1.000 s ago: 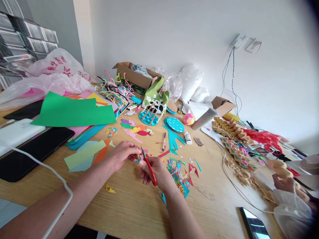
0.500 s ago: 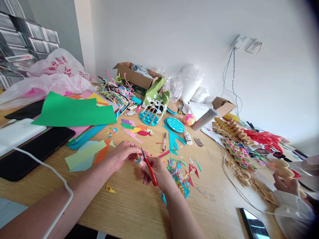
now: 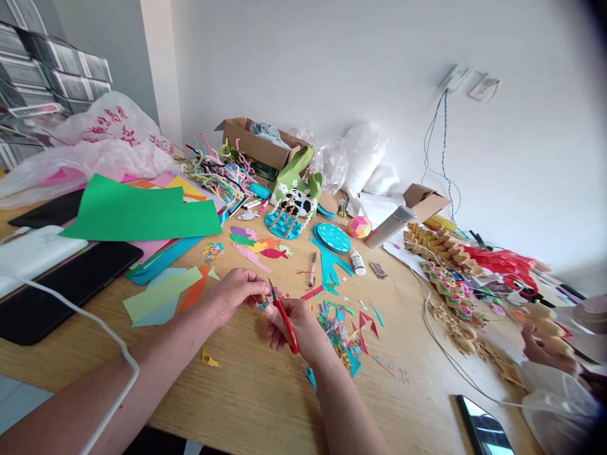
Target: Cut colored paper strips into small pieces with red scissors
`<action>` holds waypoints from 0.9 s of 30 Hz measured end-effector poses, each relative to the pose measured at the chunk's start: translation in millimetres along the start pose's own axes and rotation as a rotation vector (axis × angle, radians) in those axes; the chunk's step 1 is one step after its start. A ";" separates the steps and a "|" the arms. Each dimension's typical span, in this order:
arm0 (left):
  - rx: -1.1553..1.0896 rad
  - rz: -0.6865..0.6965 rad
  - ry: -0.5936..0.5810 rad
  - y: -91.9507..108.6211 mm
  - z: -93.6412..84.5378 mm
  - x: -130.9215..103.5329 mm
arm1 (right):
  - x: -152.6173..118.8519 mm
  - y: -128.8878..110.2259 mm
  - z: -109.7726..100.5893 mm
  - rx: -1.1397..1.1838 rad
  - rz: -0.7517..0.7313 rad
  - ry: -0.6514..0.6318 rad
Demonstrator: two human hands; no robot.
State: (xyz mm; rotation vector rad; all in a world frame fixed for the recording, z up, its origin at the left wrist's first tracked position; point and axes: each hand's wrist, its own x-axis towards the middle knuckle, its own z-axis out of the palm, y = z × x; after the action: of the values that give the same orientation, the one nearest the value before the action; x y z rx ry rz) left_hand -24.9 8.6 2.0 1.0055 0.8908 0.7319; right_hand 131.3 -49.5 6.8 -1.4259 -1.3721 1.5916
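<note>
My right hand (image 3: 301, 325) is closed around a pair of red-handled scissors (image 3: 287, 328), their slim blades pointing up and away from me. Close beside the blade tips, my left hand (image 3: 237, 294) pinches a small piece of coloured paper (image 3: 263, 304), mostly hidden by the fingers. Small pink and multicoloured bits lie on the table just beyond the blades. To the right of my right hand is a heap of colourful paper scraps (image 3: 339, 332). Cut paper fish (image 3: 272, 248) in several colours lie farther back.
Green paper sheets (image 3: 142, 212) cover the left side, near a black phone-like slab (image 3: 71, 287). Blue paper discs (image 3: 333, 237), a white bottle (image 3: 358, 262) and a grey tumbler (image 3: 391, 227) stand behind. At the right edge, another person's hand (image 3: 545, 351) holds a pale, lobed object near a phone (image 3: 484, 426).
Both my hands stay almost in place, with the scissors shifted only slightly. The other person's hand and pale object at the right have moved a little.
</note>
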 end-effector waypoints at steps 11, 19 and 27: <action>-0.008 0.006 0.020 1.4 0.7 -0.1 | -0.9 -1.3 0.3 -0.009 0.017 -0.010; 0.008 -0.001 0.038 -0.8 1.0 0.3 | -0.1 -1.6 -0.3 0.006 0.023 0.008; 0.043 -0.005 0.035 0.9 1.7 -0.5 | -0.7 -0.2 -0.7 -0.016 0.008 -0.012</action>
State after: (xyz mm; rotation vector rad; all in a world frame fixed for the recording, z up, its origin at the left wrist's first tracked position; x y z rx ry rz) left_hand -23.7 7.8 3.5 1.0308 0.9430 0.7306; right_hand 132.1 -49.9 7.3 -1.4349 -1.3902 1.6004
